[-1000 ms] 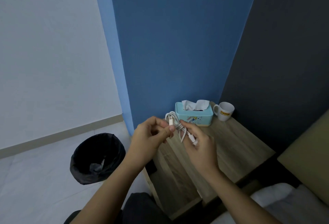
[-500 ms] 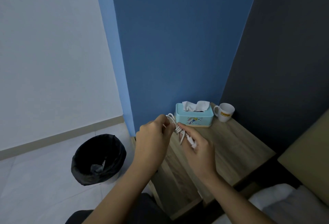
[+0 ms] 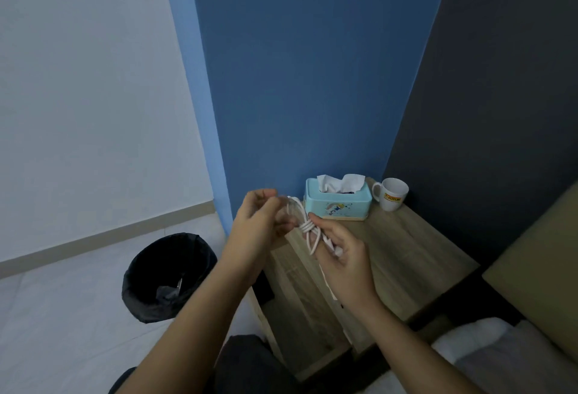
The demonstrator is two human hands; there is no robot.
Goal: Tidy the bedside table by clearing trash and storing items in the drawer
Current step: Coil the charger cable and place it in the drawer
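Note:
A coiled white cable hangs between my two hands above the wooden bedside table. My left hand pinches one loop of the cable at its upper left. The bundle's wrapped middle and its plug end sit in the fingers of my right hand. At the back of the table stand a light-blue tissue box and a white mug. The table's front panel faces me; whether its drawer is open I cannot tell.
A black-lined trash bin with some scraps inside stands on the white floor left of the table. A blue wall rises behind, a dark wall to the right. A bed with white bedding and a tan headboard lies at the lower right.
My left hand has lifted and swung round the cable, with blur at its fingers, and the bundle looks more tightly wrapped in the middle. My right hand stays nearly in place.

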